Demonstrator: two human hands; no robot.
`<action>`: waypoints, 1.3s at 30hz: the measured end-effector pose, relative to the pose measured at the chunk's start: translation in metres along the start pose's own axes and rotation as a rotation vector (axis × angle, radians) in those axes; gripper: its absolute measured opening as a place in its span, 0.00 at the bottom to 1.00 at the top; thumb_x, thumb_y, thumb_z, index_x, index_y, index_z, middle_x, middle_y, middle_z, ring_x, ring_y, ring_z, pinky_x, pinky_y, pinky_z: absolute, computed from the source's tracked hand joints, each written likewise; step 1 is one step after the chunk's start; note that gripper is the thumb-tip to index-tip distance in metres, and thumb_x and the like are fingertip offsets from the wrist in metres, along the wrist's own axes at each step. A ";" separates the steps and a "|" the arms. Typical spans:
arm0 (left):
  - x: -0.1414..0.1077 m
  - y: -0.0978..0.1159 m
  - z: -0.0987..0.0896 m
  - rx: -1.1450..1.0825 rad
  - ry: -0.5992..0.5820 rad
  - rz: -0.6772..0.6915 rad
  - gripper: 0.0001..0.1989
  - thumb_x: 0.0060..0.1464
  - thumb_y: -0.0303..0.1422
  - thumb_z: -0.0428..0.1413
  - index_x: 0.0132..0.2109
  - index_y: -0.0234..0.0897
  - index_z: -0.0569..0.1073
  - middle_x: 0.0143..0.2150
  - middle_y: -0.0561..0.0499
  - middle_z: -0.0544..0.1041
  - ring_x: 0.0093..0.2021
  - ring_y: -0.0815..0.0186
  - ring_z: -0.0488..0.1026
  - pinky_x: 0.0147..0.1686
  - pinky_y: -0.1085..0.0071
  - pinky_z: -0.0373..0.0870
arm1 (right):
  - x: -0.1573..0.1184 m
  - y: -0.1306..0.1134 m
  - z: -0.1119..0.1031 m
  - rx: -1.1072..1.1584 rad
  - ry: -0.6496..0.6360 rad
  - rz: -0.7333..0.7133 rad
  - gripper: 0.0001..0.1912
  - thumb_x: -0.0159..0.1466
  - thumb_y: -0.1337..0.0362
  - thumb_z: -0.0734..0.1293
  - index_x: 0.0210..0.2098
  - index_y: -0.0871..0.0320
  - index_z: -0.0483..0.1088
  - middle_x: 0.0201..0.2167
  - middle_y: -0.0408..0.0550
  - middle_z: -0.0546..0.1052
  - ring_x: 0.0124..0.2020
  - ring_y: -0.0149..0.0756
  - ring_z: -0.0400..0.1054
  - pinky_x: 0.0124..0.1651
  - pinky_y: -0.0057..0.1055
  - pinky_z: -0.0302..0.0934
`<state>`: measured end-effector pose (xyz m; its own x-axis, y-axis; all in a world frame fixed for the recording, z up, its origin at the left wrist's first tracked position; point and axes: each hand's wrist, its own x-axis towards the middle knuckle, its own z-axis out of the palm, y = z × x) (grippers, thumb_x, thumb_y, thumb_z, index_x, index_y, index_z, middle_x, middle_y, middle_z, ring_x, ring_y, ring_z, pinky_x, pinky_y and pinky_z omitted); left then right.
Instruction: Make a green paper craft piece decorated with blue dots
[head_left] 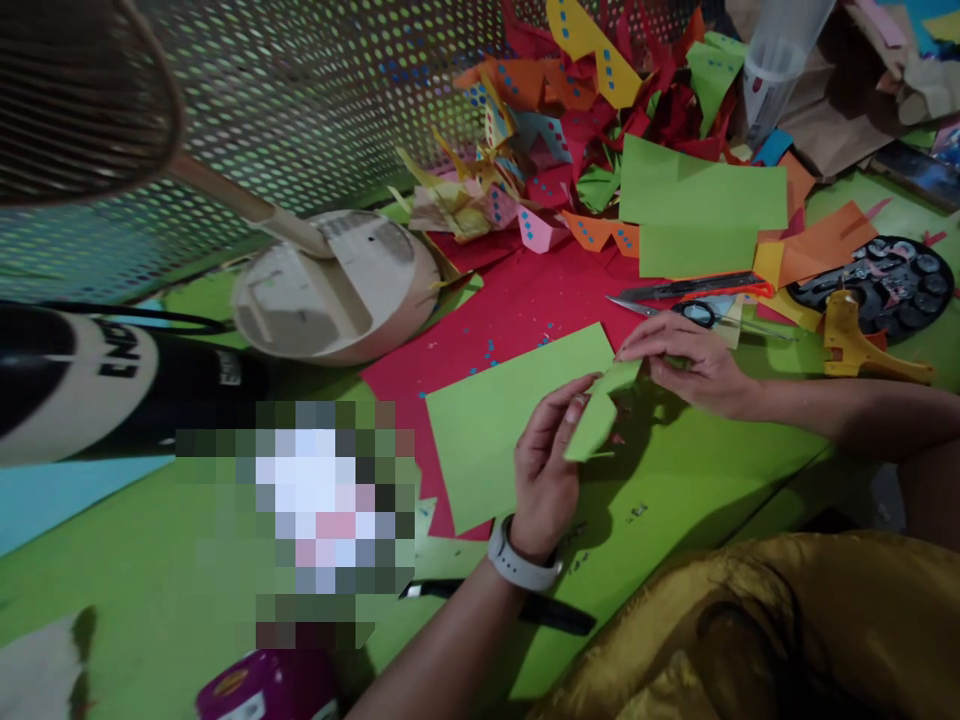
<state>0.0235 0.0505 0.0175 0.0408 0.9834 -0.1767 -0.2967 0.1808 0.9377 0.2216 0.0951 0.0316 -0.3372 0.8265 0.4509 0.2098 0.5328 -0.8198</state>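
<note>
A small folded piece of green paper (pixel 592 425) is held between both hands. My left hand (pixel 549 465), with a pale watch band at the wrist, pinches its lower left part between thumb and fingers. At its upper right end, the fingertips of my right hand (pixel 694 362) are closed on the paper. Under and behind it lies a flat green sheet (pixel 487 425), which overlaps a larger red sheet (pixel 487 310) strewn with tiny blue bits. Just beyond my right hand are scissors (pixel 694 313) and an orange-edged cutter (pixel 697 288).
Colourful cut paper shapes (pixel 540 130) pile up at the back beside a perforated basket wall (pixel 330 90). A round fan base (pixel 337 285) and a dark bottle (pixel 127 380) stand left. A yellow tool (pixel 851 345) and a black round palette (pixel 889 285) lie right. A black pen-like object (pixel 559 612) lies near my left forearm.
</note>
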 end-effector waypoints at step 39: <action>0.001 -0.003 0.000 0.271 0.018 0.227 0.26 0.50 0.35 0.66 0.56 0.44 0.69 0.44 0.51 0.73 0.45 0.67 0.72 0.47 0.71 0.70 | 0.000 -0.006 0.010 0.116 -0.175 0.231 0.18 0.68 0.52 0.63 0.27 0.57 0.64 0.21 0.38 0.66 0.22 0.26 0.59 0.27 0.26 0.55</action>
<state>0.0239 0.0511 0.0146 -0.0144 0.9990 0.0422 -0.0324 -0.0426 0.9986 0.2111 0.0902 0.0333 -0.4475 0.8742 0.1882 0.1966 0.3015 -0.9330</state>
